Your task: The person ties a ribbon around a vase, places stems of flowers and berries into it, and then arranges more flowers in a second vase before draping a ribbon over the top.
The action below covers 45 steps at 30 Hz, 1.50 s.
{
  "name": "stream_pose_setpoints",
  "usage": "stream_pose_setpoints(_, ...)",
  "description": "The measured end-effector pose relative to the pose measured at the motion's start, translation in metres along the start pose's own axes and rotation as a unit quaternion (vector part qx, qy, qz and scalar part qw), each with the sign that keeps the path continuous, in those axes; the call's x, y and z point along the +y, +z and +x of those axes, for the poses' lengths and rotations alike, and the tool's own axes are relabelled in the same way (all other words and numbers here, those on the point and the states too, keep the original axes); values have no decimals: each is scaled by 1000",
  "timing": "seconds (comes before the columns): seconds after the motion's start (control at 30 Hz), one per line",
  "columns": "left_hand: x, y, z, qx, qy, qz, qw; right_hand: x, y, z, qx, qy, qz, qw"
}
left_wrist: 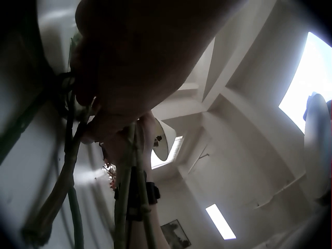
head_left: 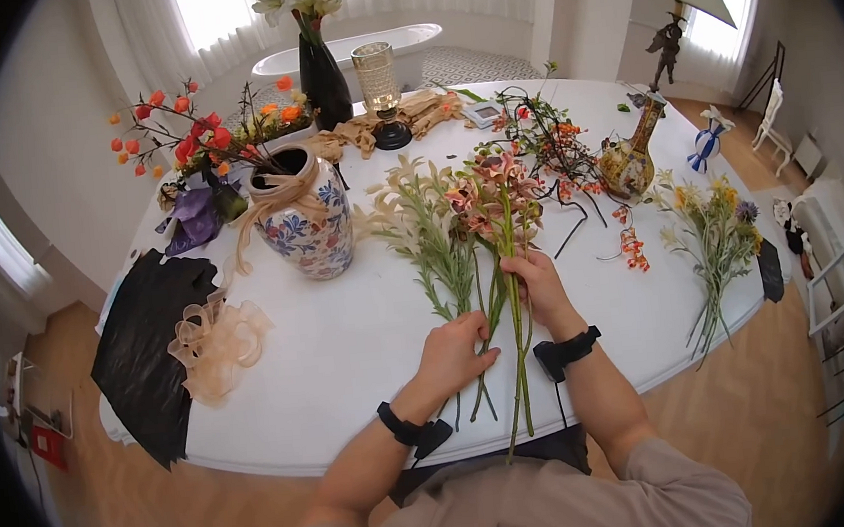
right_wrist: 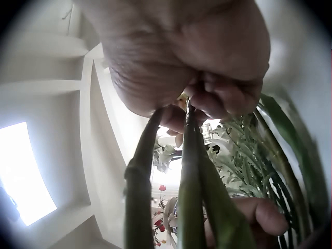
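My right hand [head_left: 542, 291] grips the green stems [right_wrist: 191, 181] of a few pinkish orchids [head_left: 508, 188], their blooms pointing to the far side of the table. In the right wrist view its fingers curl round the stems. Lower and to the left, my left hand [head_left: 453, 357] holds the stems [left_wrist: 59, 192] of pale, leafy flower sprays [head_left: 426, 225], which lie beside the orchids. The left fingers are mostly dark in the left wrist view. Cut stem ends hang toward the table's near edge.
Left of the sprays stands a blue-and-red patterned vase [head_left: 306, 218] with a ribbon. Sheer ribbon [head_left: 216, 342] lies by black wrapping [head_left: 154, 357]. Orange-berry branches [head_left: 562, 141], an ornate bottle vase [head_left: 631, 165] and a yellow-flower bunch [head_left: 716, 238] are rightward. Behind stands a glass candle holder [head_left: 378, 82].
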<state>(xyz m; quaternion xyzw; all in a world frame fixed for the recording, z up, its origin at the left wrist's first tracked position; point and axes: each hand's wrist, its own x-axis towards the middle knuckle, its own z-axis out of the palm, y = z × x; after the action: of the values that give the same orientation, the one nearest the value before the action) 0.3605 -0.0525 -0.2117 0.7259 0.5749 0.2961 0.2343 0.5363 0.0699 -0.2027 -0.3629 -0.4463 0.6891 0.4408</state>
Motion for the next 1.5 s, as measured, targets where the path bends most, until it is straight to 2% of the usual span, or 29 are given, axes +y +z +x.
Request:
stream_pose_setpoints(0.07,-4,1,0,14,-2,-1,1000,-5,5,1,6,2,27,1000)
stream_pose_setpoints(0.13,-2,3,3,17,8,-7,1000,-12,1,-1,-13,-29,55,998)
stream_pose_setpoints(0.2,1,0,2,11,-22,-13,1000,-28,1,-5,-15,-41,60,997)
stream_pose_setpoints(0.3,-5,4,3,19,-16,-29,999,-85,26,-10,-22,-62,35,997)
stream_pose_setpoints(0.33,-7,4,2,31,-22,-24,999,-100,23,-3,-69,-102,24,992)
stream_pose_setpoints(0.43,-13,11,3,52,33,-34,998,-173,61,6,-79,-169,-1,982)
stream_pose_setpoints(0.47,-14,12,3,60,32,-32,997,-197,69,17,-117,-200,-12,973)
stream_pose_setpoints(0.5,-14,12,3,58,33,-36,997,-222,89,22,-101,-223,-6,969)
stream_pose_setpoints(0.53,-14,11,3,56,35,-41,997,-246,107,32,-137,-267,-2,954)
stream_pose_setpoints(0.57,-12,9,3,43,27,-43,998,-268,130,45,-126,-306,16,944)
stream_pose_setpoints(0.6,-13,9,3,48,27,-40,998,-291,140,73,-179,-338,-4,924)
stream_pose_setpoints(0.67,-14,10,4,45,30,-44,998,-332,182,102,-197,-417,-30,887)
stream_pose_setpoints(0.7,-15,10,4,54,35,-54,996,-354,190,129,-239,-443,-84,860)
stream_pose_setpoints(0.73,-16,11,4,56,35,-52,996,-367,221,121,-164,-449,-92,873)
stream_pose_setpoints(0.8,-18,10,4,62,46,-79,994,-378,257,143,-139,-492,-144,847)
stream_pose_setpoints(0.87,-18,10,3,64,46,-81,994,-373,283,165,-128,-478,-176,851)
stream_pose_setpoints(0.93,-17,9,3,68,48,-82,993,-354,301,207,-74,-574,-272,769)
stream_pose_setpoints(1.0,-17,10,3,60,33,-89,994,-336,319,209,-50,-568,-307,762)
stream_pose_setpoints(1.03,-18,10,3,62,35,-88,994,-328,326,213,-35,-585,-326,742)
stream_pose_setpoints(1.13,-17,6,3,70,49,-81,993,-313,340,220,-37,-570,-328,752)
stream_pose_setpoints(1.2,-8,-18,2,2,32,-170,985,-308,344,216,-44,-562,-332,756)
stream_pose_setpoints(1.23,7,-47,-2,1,17,-186,982,-306,345,221,-26,-592,-325,737)
stream_pose_setpoints(1.27,26,-88,-9,-1,2,-200,980,-306,345,224,-6,-622,-317,716)
stream_pose_setpoints(1.33,58,-173,-26,26,-31,-304,952,-312,343,229,-6,-640,-296,709)
stream_pose_setpoints(1.43,64,-282,-20,240,16,-239,941,-316,340,219,-2,-648,-280,708)
stream_pose_setpoints(1.47,62,-316,-10,279,-1,-141,950,-318,341,214,2,-643,-283,712)
stream_pose_setpoints(1.5,49,-341,7,301,0,-124,946,-317,343,209,11,-657,-275,702)
